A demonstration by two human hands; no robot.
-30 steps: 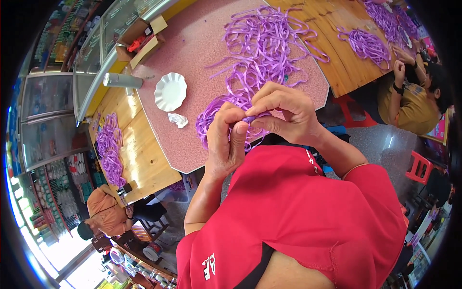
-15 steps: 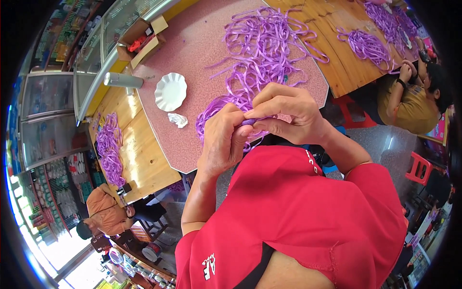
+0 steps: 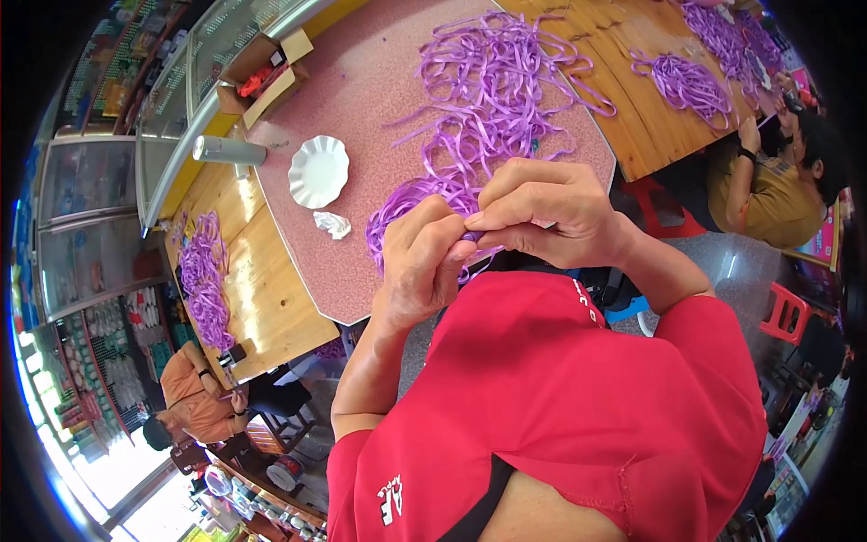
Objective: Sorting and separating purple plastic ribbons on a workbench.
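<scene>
My left hand [image 3: 420, 253] and my right hand [image 3: 551, 215] meet fingertip to fingertip above the near edge of the pink table [image 3: 298, 230]. Between them both pinch a small piece of purple ribbon [image 3: 471, 236], mostly covered by the fingers. Whether it is knotted or folded I cannot make out. Just behind my hands lies a coiled heap of the same purple ribbon [image 3: 390, 217]. A larger loose tangle of purple ribbon [image 3: 488, 81] spreads across the far part of the table.
A white scalloped plate [image 3: 319, 172] and a crumpled white tissue [image 3: 332, 225] lie left of my hands. Beyond stand a grey cylinder [image 3: 230, 150] and an open cardboard box [image 3: 271, 79]. Co-workers sit at wooden side tables, left [image 3: 203, 397] and right [image 3: 768, 190], with more purple ribbon.
My right hand has shifted slightly right, and less of the purple piece shows between my fingers. The co-workers' hands at both sides have moved.
</scene>
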